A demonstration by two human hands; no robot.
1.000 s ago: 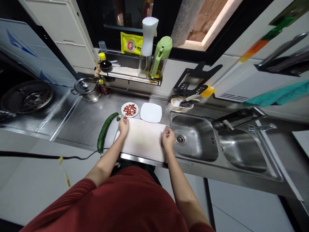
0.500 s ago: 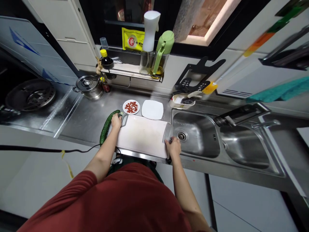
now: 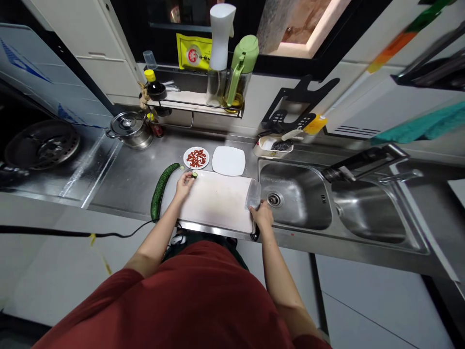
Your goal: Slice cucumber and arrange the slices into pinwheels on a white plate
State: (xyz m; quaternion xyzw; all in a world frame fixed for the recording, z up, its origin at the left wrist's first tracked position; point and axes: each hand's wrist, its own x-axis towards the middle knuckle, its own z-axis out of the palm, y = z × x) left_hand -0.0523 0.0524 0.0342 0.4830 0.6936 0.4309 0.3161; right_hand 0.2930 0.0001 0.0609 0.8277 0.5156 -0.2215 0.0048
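Note:
My left hand is over the upper left of the white cutting board, fingers closed on a short piece of cucumber with a pale cut face. Beside the board's left end lies a long, curved green cucumber. My right hand grips a cleaver at the board's right end; its broad blade points away from me and the handle is mostly hidden by my fingers. A tiny pale green bit lies near the long cucumber's far tip.
Behind the board are a plate of chopped red pieces and a white square plate. A double sink lies to the right. A lidded pot and a wok stand left. Bottles line the rack. A black cable hangs at the left.
My left hand has moved right from the long cucumber's far tip onto the board, bringing the short cucumber piece. My right hand keeps the cleaver at the board's right end; the blade's angle has shifted slightly.

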